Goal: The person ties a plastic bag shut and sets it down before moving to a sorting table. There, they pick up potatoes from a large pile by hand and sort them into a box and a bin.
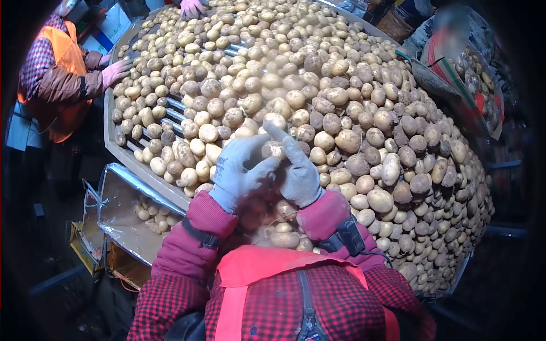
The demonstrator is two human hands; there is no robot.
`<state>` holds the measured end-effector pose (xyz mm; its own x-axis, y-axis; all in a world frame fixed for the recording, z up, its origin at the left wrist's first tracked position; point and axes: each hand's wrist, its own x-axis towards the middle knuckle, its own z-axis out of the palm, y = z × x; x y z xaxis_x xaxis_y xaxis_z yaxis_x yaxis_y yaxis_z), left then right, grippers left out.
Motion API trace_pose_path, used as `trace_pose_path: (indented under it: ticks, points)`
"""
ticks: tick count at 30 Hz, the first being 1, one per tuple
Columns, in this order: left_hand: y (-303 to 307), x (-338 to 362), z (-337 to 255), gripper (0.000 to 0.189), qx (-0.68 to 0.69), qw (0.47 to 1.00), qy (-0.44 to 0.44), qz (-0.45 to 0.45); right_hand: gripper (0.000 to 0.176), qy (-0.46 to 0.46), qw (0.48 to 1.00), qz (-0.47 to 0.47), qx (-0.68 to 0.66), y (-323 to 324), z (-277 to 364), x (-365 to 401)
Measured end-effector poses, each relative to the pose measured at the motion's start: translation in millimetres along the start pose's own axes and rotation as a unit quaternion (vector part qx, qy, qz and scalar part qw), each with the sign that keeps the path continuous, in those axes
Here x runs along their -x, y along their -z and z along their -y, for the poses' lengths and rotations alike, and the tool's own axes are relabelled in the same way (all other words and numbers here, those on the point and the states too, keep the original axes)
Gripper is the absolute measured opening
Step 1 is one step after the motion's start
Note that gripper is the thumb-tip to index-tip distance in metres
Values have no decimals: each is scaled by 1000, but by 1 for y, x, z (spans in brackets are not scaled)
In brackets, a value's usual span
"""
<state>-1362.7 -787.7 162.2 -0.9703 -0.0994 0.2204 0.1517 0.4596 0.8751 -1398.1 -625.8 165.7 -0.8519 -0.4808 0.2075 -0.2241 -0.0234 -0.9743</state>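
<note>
My left hand [242,173], in a pale grey dusty glove, has its thumb and fingers curved around a small potato [273,150] with a light patch on its face. From the other side my right hand [298,173], gloved alike, presses against this potato, one finger stretched up past it. Both hands are just above the near part of a big heap of loose potatoes [392,167], some pale, some caked with soil. More potatoes lie below my wrists, partly in shadow. The lower fingers of the right hand are hidden.
The heap lies on a slatted table with a raised rim [145,173]. A plastic-lined chute [128,210] with potatoes hangs at its left. A person in an orange vest [71,51] works at left; another pink glove [192,8] shows behind. An open sack [466,85] stands at right.
</note>
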Motion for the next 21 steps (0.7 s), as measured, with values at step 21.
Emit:
trace_pose_path:
  ticks: [21]
  points:
    - [-30,-6,12,29,164,980,-68,-93,33,-96,995,1,-1,9,-59,11]
